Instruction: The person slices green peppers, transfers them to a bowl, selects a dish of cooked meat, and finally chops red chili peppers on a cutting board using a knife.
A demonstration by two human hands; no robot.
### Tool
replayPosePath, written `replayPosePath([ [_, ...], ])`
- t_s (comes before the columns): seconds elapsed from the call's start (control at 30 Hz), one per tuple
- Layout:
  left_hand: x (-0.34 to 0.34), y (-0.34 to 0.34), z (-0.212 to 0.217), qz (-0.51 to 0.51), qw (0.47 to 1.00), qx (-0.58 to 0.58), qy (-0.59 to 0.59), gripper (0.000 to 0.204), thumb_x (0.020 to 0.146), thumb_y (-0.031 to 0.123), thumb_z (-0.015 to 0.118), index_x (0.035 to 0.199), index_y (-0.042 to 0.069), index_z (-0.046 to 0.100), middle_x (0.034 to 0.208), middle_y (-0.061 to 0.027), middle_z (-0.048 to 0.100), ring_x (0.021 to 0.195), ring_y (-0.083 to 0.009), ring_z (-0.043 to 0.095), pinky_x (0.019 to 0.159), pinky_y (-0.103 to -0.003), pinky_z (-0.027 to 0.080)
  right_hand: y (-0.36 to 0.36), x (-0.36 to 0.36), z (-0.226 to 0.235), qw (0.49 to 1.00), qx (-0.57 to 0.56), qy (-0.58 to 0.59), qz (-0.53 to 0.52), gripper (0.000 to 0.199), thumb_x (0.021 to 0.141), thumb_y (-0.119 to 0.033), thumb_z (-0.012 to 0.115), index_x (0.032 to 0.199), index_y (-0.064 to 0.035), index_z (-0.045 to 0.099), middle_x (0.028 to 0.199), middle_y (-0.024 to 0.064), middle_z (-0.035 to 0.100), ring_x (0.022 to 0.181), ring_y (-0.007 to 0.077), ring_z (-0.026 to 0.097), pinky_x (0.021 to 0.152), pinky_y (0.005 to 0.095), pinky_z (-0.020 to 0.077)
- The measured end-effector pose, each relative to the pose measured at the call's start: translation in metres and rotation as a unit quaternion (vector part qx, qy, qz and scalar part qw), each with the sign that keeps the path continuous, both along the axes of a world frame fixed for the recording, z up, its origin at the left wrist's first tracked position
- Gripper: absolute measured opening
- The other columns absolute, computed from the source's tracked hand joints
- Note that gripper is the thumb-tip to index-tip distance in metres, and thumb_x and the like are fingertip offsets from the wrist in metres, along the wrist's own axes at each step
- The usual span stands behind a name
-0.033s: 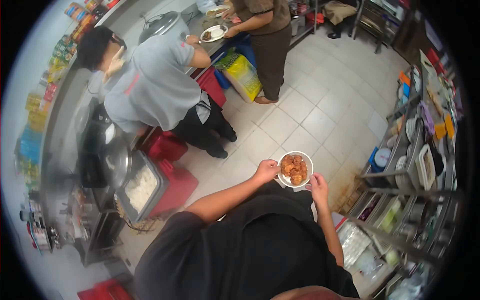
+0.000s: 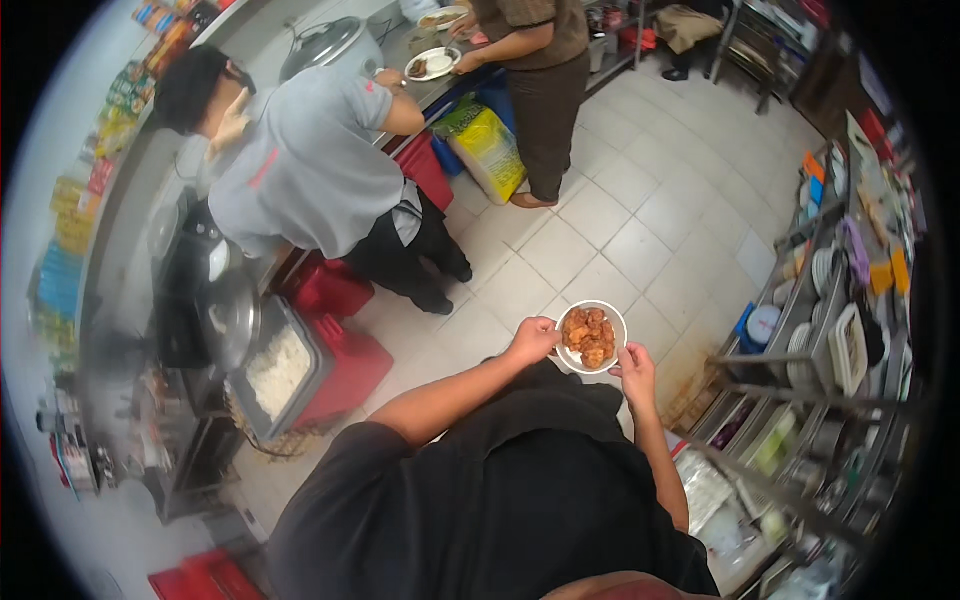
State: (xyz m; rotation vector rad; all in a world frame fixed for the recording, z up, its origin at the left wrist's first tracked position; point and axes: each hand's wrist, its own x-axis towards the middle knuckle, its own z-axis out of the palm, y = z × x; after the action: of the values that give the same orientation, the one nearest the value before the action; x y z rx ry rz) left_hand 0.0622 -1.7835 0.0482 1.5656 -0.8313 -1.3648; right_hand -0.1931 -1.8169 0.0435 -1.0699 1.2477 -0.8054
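Just right of the frame's centre, a white bowl point(image 2: 620, 330) with browned food pieces point(image 2: 589, 337) sits between the person's two hands. The left hand point(image 2: 536, 340) pinches its left rim, fingers closed on the edge; the right hand point(image 2: 636, 374) grips the lower right rim likewise, its fingertips partly hidden by the bowl. The bowl's underside cannot be seen. At upper centre, the upper edge cuts off the head of a brown-clad person point(image 2: 545, 85). At left, a grey tub point(image 2: 320, 362) holds rice point(image 2: 280, 375); pans beside it are blurred.
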Motion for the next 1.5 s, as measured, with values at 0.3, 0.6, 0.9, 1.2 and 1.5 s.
replayPosePath([
  [0.3, 0.03, -0.156, -0.034, 0.036, 0.999, 0.0, -0.04, 0.021, 0.085, 0.006, 0.066, 0.066, 0.003, 0.058, 0.064, -0.0035, 0.062, 0.058, -0.0106, 0.062, 0.053, -0.03, 0.052, -0.201, 0.045, -0.013, 0.989, 0.032, 0.092, 0.108, 0.013, 0.091, -0.008, 0.059, 0.082, 0.0018, 0.06, 0.078, 0.011, 0.064, 0.063, 0.0171, 0.066, 0.053, 0.0304, 0.0584],
  [0.6, 0.059, -0.372, -0.051, -0.045, 0.987, -0.099, 0.117, 0.019, 0.092, 0.019, 0.068, 0.093, 0.0, 0.068, 0.079, -0.0047, 0.067, 0.063, -0.0121, 0.063, 0.058, -0.03, 0.053, -0.36, 0.046, 0.001, 0.993, 0.071, 0.063, -0.073, 0.013, 0.091, -0.008, 0.055, 0.084, 0.0026, 0.059, 0.078, 0.0115, 0.064, 0.062, 0.0192, 0.066, 0.053, 0.0341, 0.06],
  [0.9, 0.19, -0.474, -0.068, 0.049, 0.997, -0.03, 0.055, 0.019, 0.096, 0.022, 0.065, 0.101, 0.004, 0.068, 0.087, -0.0033, 0.065, 0.077, -0.0124, 0.063, 0.065, -0.03, 0.057, -0.533, 0.034, -0.003, 0.98, 0.024, 0.044, -0.191, 0.014, 0.095, -0.013, 0.055, 0.095, 0.0007, 0.058, 0.079, 0.0073, 0.061, 0.06, 0.0165, 0.059, 0.063, 0.036, 0.0618],
  [1.2, 0.272, -0.392, -0.146, 0.249, 0.958, 0.074, -0.121, 0.016, 0.091, 0.016, 0.061, 0.082, 0.003, 0.064, 0.066, -0.0031, 0.059, 0.058, -0.0143, 0.057, 0.054, -0.033, 0.049, -0.765, 0.108, 0.003, 0.977, 0.008, -0.013, -0.215, 0.022, 0.093, -0.014, 0.059, 0.096, 0.0076, 0.062, 0.085, 0.0139, 0.065, 0.064, 0.0208, 0.067, 0.061, 0.0343, 0.0624],
  [1.5, 0.239, -0.353, -0.128, 0.251, 0.927, 0.183, -0.208, 0.016, 0.091, 0.017, 0.061, 0.086, 0.002, 0.062, 0.071, -0.0054, 0.06, 0.061, -0.0153, 0.061, 0.053, -0.03, 0.051, -0.994, 0.255, 0.027, 0.98, 0.007, -0.128, -0.151, 0.025, 0.094, -0.011, 0.056, 0.104, 0.0122, 0.057, 0.095, 0.0221, 0.067, 0.078, 0.031, 0.073, 0.069, 0.0382, 0.0656],
])
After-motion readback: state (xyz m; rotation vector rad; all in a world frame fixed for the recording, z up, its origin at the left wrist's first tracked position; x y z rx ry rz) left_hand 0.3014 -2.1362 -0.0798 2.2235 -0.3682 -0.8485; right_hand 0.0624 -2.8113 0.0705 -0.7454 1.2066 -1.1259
